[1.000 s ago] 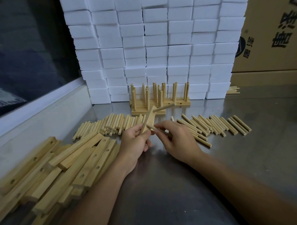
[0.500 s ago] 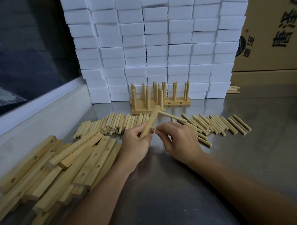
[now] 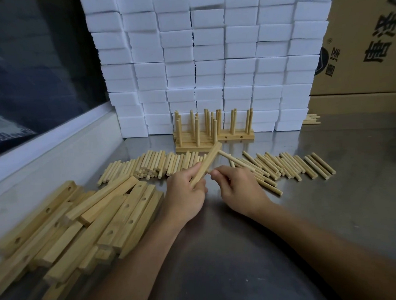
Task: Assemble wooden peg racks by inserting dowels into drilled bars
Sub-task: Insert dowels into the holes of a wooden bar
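Two hands meet over the steel table (image 3: pixel 329 212), close in front of the viewer. Nearest on the left lies a heap of drilled bars (image 3: pixel 82 221). The left hand (image 3: pixel 185 193) curls its fingers round one bar (image 3: pixel 206 164), whose long axis runs up and away to the right. The right hand (image 3: pixel 241 188) pinches a dowel (image 3: pixel 208 171) by its near end, the tip pointing left at the bar's side face and touching or just short of it; the hole itself is hidden. Judging from this, the push must run leftward, square to the bar. Another dowel (image 3: pixel 232 159) already juts rightward from the bar's far end. Beyond lie loose dowels (image 3: pixel 294 164), then finished racks (image 3: pixel 205 136) against white blocks (image 3: pixel 212 59).
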Tool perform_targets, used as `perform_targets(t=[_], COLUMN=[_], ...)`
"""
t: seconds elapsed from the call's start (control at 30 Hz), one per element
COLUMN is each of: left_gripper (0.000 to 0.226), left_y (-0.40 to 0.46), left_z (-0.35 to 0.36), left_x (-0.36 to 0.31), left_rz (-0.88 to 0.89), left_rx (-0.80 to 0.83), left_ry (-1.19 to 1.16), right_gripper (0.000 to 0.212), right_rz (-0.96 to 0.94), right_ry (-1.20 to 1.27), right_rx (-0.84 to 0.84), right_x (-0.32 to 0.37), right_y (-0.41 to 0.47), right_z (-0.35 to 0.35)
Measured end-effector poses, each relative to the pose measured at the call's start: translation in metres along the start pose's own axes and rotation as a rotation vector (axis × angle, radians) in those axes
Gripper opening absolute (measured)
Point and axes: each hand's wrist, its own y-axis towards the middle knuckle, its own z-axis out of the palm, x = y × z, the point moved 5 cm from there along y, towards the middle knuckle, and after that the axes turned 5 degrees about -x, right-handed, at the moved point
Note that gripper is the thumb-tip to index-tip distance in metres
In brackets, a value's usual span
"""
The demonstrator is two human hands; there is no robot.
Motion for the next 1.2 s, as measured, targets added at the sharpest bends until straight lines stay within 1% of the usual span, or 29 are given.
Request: perform_targets(t=[0.07,0.1,0.13,0.2,0.23,0.3,0.4,0.53,0.63,0.7,0.77,0.83,0.9,0.97,1.07,1.1,1.17,1.2], left_gripper=[0.048,0.048,0.047,0.046,0.046,0.047,0.048,0.049,0.05,0.05,0.05,0.046,0.031,0.023,0.01,0.011,0.027,0.03], left_y=[0.0,0.0,0.0,0.0,-0.001,-0.003,-0.005,-0.007,-0.009,-0.009,-0.008,-0.005,-0.004,-0.003,0.001,0.002,0.004,0.005], left_z=[-0.001,-0.001,-0.001,-0.001,-0.001,-0.001,-0.001,-0.001,-0.001,0.0,0.001,0.001,0.003,0.005,0.005,0.005,0.006,0.005], left_x=[-0.001,-0.002,-0.003,-0.005,-0.006,-0.008,-0.01,-0.013,-0.019,-0.02,-0.019,-0.017,-0.016,-0.013,-0.003,-0.001,0.003,0.006], left_rz=[0.004,0.004,0.004,0.001,-0.001,0.002,0.031,0.067,0.15,0.184,0.181,0.156,0.13,0.067,-0.054,-0.073,-0.122,-0.155], left_rx=[-0.011,-0.02,-0.029,-0.038,-0.038,-0.03,-0.034,-0.041,-0.06,-0.066,-0.07,-0.062,-0.039,-0.033,-0.036,-0.032,-0.035,-0.052], left_ry=[0.013,0.014,0.01,-0.014,-0.027,-0.021,0.044,0.108,0.134,0.146,0.143,0.102,0.025,-0.036,-0.103,-0.111,-0.128,-0.142], right_gripper=[0.023,0.023,0.023,0.023,0.023,0.02,0.02,0.026,0.029,0.03,0.031,0.03,0.027,0.026,0.026,0.027,0.03,0.031], right_rz=[0.087,0.08,0.038,-0.063,-0.074,-0.024,0.074,0.162,0.208,0.223,0.226,0.206,0.163,0.117,0.052,0.034,0.01,-0.001], right_ry=[0.093,0.083,0.02,-0.22,-0.322,-0.403,-0.324,-0.059,0.083,0.128,0.138,0.123,0.063,0.004,-0.021,-0.026,-0.021,-0.015], right_rx=[0.026,0.022,0.006,-0.023,-0.028,-0.007,0.047,0.106,0.13,0.132,0.115,0.078,0.054,0.038,-0.013,-0.029,-0.072,-0.113], right_x=[-0.004,-0.003,-0.001,0.006,0.008,0.008,0.003,-0.003,-0.008,-0.01,-0.012,-0.011,-0.008,-0.006,-0.002,-0.001,0.002,0.004], right_y=[0.002,0.002,0.002,0.0,-0.001,-0.002,-0.001,0.001,0.004,0.005,0.004,0.003,0.003,0.003,0.003,0.003,0.003,0.003], right_z=[-0.001,-0.001,-0.001,0.0,0.001,0.001,0.004,0.002,0.001,0.001,0.002,0.002,0.002,0.003,0.001,0.001,-0.002,-0.005])
